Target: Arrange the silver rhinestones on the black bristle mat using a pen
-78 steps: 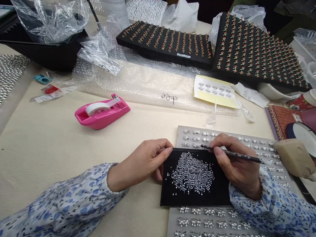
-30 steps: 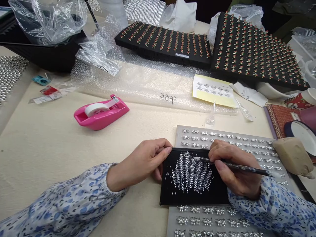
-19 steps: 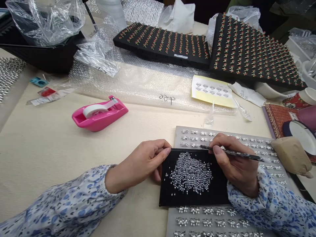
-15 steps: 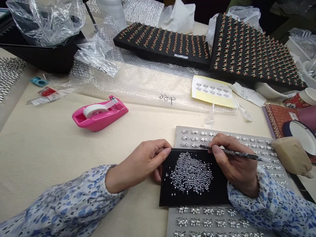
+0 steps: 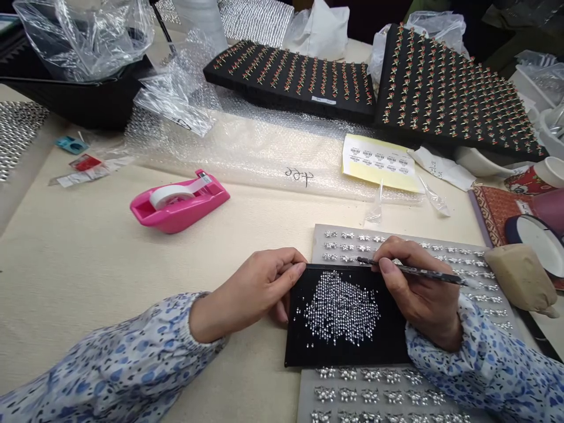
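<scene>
My left hand (image 5: 259, 288) pinches the upper left corner of a black tray (image 5: 302, 349), thumb on top and fingers curled beneath. Spread over the tray's middle are many small shiny rhinestones (image 5: 341, 308). My right hand (image 5: 418, 294) is closed around a thin dark pen-like stick (image 5: 423, 273). Its tip points left, just above the tray's upper edge, close to small silver flower-shaped pieces (image 5: 346, 258). These sit in rows on a grey board (image 5: 319, 238), which shows above and below the black tray. Whether the tip touches a piece, I cannot tell.
A pink tape dispenser (image 5: 180, 202) stands left of centre. Behind are bubble wrap (image 5: 247, 155), a yellow-backed label sheet (image 5: 379, 163) and two black foam boards (image 5: 291, 76) with rows of red-green pieces. A beige lump (image 5: 522, 277) and a paper cup (image 5: 540, 176) are at right.
Almost nothing differs. The whole view has shifted very slightly; both hands, the stick and the tray keep their places.
</scene>
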The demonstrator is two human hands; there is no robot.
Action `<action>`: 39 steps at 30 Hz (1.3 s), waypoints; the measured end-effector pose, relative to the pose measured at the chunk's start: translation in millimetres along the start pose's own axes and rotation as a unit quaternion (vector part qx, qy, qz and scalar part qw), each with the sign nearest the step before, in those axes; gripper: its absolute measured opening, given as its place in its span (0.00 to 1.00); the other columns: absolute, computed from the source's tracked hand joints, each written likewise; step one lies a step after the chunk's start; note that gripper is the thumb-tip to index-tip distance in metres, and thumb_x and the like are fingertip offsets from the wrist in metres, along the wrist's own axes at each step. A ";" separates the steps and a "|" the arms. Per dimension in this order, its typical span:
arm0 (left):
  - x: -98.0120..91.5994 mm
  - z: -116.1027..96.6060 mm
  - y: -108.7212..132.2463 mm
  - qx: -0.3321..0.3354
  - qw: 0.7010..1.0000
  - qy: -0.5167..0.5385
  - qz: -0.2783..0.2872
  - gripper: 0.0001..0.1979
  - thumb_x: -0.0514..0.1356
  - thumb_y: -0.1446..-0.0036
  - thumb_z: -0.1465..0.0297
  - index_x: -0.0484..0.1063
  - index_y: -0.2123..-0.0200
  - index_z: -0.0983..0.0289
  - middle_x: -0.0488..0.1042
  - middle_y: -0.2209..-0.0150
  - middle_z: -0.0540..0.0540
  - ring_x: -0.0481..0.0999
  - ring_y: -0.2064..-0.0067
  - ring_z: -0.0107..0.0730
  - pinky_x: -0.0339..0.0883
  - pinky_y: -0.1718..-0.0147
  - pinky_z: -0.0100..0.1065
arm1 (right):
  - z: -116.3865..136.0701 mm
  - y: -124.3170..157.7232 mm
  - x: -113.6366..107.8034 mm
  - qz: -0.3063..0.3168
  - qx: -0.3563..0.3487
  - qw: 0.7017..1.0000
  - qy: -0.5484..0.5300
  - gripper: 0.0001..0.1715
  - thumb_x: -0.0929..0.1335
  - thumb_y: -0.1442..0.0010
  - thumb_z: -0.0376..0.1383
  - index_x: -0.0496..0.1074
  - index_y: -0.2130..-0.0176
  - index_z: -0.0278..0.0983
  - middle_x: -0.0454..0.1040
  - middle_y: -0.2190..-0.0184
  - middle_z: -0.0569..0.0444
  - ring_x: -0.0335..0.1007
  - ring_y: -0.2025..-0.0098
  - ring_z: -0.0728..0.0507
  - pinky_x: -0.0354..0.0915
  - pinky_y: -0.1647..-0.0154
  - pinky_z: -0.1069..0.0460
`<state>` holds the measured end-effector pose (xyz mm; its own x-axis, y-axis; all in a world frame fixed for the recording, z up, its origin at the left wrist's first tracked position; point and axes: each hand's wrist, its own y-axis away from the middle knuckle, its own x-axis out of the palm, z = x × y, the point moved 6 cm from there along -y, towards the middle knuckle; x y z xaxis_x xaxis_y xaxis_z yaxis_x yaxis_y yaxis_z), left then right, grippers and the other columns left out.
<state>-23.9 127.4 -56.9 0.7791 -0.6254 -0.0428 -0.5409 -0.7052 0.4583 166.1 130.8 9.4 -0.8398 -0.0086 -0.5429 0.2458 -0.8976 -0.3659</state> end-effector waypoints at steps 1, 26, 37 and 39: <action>-0.3 -0.1 -0.1 -0.001 1.000 0.000 -0.001 0.12 0.49 0.38 0.62 0.64 0.64 0.65 0.72 0.79 0.50 0.74 0.81 0.28 0.65 0.85 0.22 | 0.0 0.7 -0.7 0.001 0.000 1.000 -0.007 0.08 0.64 0.47 0.26 0.69 0.67 0.37 0.68 0.74 0.55 0.65 0.71 0.48 0.61 0.72 0.50; -0.5 1.0 0.9 -0.002 1.000 -0.005 -0.003 0.12 0.49 0.38 0.62 0.64 0.64 0.65 0.72 0.79 0.49 0.74 0.81 0.28 0.65 0.85 0.21 | 6.4 8.5 8.1 0.104 -0.054 0.989 -0.094 0.10 0.62 0.49 0.25 0.67 0.66 0.36 0.67 0.74 0.53 0.63 0.73 0.48 0.63 0.72 0.48; -0.7 -1.9 -0.7 0.001 1.000 -0.006 -0.004 0.12 0.49 0.38 0.62 0.64 0.64 0.65 0.72 0.79 0.49 0.74 0.81 0.27 0.64 0.85 0.21 | 4.9 8.4 7.5 0.098 -0.045 0.988 -0.107 0.09 0.62 0.49 0.26 0.67 0.67 0.35 0.66 0.75 0.53 0.62 0.73 0.48 0.63 0.72 0.48; -0.4 -1.6 -0.3 0.000 1.000 -0.004 -0.004 0.12 0.49 0.38 0.62 0.64 0.65 0.65 0.72 0.79 0.49 0.74 0.81 0.28 0.65 0.85 0.21 | 3.3 8.2 6.1 0.084 -0.038 0.989 -0.117 0.09 0.62 0.49 0.27 0.68 0.67 0.35 0.66 0.75 0.53 0.63 0.73 0.48 0.63 0.73 0.47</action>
<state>-23.5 128.5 -55.6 0.7805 -0.6228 -0.0540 -0.5346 -0.7098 0.4588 161.3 122.0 5.6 -0.8714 -0.2643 -0.4133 0.4187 -0.8398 -0.3456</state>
